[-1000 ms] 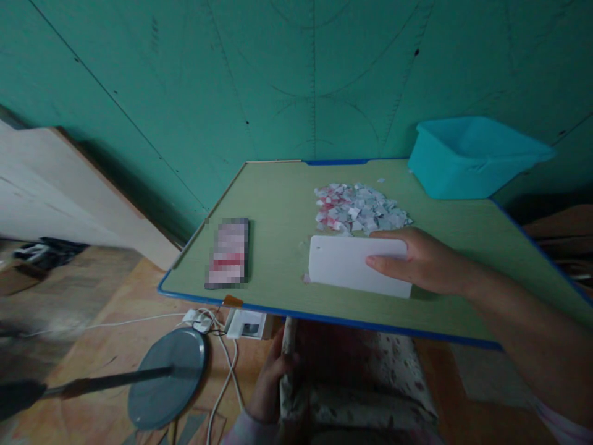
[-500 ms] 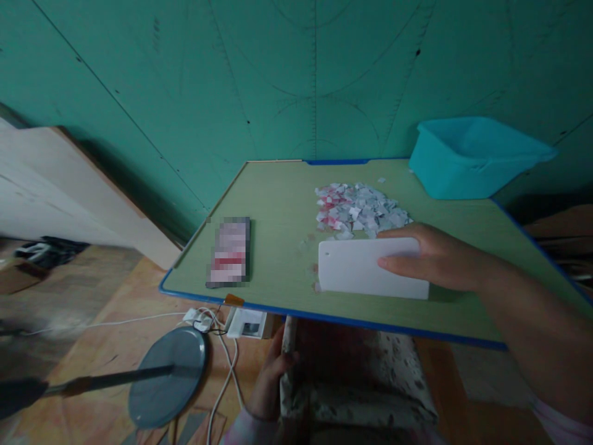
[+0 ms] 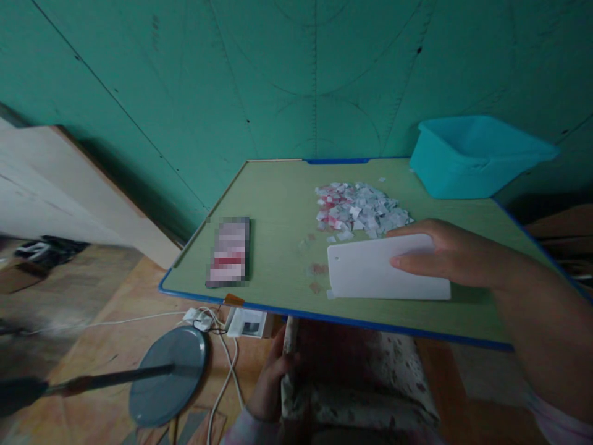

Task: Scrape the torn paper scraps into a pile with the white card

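My right hand (image 3: 442, 253) is closed on the right end of a flat white plastic board (image 3: 370, 272) with rounded corners and a small hole. The thumb lies over its face and the other fingers are behind it. The board is tilted on the green tabletop (image 3: 278, 204), just in front of a pile of torn paper scraps (image 3: 361, 207), some pink, most white. A small scrap (image 3: 330, 294) shows at its lower left corner. Below the front edge, my left hand (image 3: 273, 377) grips the rim of an open, spotted whitish bag (image 3: 361, 402) with a dark reddish inside.
A turquoise plastic bin (image 3: 477, 161) stands at the table's back right corner. At the left lies a phone (image 3: 229, 252) with a blurred screen. On the floor are white cables (image 3: 225, 364), a white box (image 3: 248, 322) and a round grey stand base (image 3: 169, 377). A green wall rises behind.
My right hand has slid the white board a little to the right, uncovering reddish marks on the tabletop. The small scrap at its corner has shifted right too. My left hand stays in place.
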A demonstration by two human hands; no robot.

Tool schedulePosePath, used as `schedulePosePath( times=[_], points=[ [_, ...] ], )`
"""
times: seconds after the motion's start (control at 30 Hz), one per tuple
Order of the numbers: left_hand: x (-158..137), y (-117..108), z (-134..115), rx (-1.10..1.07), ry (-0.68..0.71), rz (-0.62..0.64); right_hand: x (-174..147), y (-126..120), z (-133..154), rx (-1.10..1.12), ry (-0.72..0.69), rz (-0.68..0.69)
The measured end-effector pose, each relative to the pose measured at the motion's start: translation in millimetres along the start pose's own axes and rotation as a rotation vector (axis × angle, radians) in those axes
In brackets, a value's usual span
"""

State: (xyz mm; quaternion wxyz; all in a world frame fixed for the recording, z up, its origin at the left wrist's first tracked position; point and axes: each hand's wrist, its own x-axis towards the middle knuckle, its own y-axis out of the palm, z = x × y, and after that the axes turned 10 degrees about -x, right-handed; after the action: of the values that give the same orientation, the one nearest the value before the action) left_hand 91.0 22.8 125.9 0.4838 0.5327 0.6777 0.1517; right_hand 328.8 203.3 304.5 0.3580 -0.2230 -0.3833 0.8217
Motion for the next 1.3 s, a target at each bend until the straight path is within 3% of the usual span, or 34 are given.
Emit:
schedulePosePath(
  times=[0.27, 0.5, 0.6, 0.77, 0.97, 1.13, 1.3],
  points=[
    [2.4, -6.7, 5.7, -0.007, 0.014, 0.009, -2.1, -13.0, -8.5, -0.009, 0.101, 0.016],
    [3.5, -6.6, 1.8, 0.033, 0.021, 0.025, 0.9, -16.3, -14.0, -0.228, 0.28, -0.32],
    [7.5, -11.0, 1.9, 0.065, 0.037, -0.016, 3.0, -10.0, -10.2, -0.152, 0.237, -0.337],
    [11.7, -12.1, 2.3, 0.087, 0.051, -0.189, 7.2, 0.5, -6.8, -0.097, 0.129, -0.244],
    [1.2, 8.9, -2.7, 0.053, 0.074, -0.103, 11.7, 1.1, -8.9, -0.23, 0.132, -0.247],
    [8.6, -6.6, 3.4, 0.086, 0.108, -0.246, 13.4, 4.7, -8.2, -0.196, 0.064, -0.276],
    [18.9, -18.5, 6.2, 0.098, 0.021, -0.209, 17.3, 19.6, -2.2, -0.318, -0.057, -0.261]
  ],
)
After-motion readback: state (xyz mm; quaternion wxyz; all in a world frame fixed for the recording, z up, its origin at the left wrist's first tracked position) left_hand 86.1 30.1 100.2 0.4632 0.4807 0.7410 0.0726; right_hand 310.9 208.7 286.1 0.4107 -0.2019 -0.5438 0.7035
